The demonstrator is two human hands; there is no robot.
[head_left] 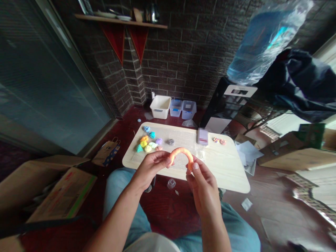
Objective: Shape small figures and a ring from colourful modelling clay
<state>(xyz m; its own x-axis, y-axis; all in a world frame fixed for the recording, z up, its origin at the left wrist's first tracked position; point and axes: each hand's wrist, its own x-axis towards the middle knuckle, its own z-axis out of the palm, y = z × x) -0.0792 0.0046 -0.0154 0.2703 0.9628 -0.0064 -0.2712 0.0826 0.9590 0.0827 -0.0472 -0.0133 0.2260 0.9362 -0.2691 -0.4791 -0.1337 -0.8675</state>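
A thick roll of orange modelling clay point(181, 150) is bent into an arch above the near edge of the low table point(223, 168). My left hand point(154, 164) pinches its left end between thumb and fingers. At the other end, my right hand point(202, 178) grips the clay, thumb on top. Behind my left hand lie several clay lumps, among them a yellow lump point(148, 148), a teal lump point(152, 134), a purple lump point(159, 141) and a grey lump point(170, 141). Two small multicoloured pieces point(219, 140) sit at the table's right.
A small box point(203, 136) stands at the table's back edge. On the floor behind are a white bin point(160, 106) and two clear bins point(182, 109). A water dispenser point(225, 105) rises back right; a cardboard box point(60, 192) lies left. A clear cup point(171, 183) is on the floor.
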